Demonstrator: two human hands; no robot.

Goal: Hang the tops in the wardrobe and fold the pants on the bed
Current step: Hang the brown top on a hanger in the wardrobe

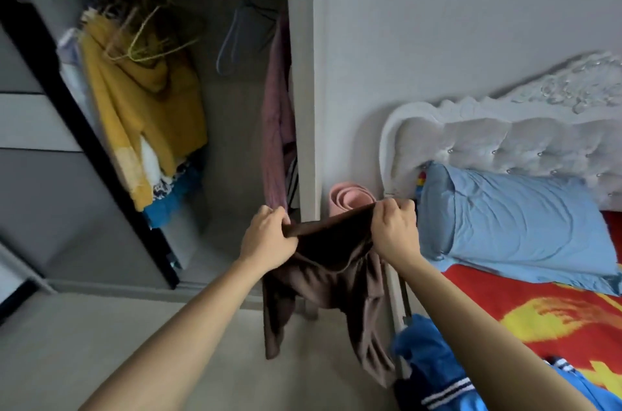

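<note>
Right now both hands hold a brown garment (pixel 333 272) up by its top edge, between the open wardrobe (pixel 215 141) and the bed (pixel 538 309). The left hand (pixel 269 239) grips one end, the right hand (pixel 393 228) pinches the other. It hangs loose below; whether it is a top or pants is hard to tell. Yellow clothing (pixel 144 107) hangs inside.
</note>
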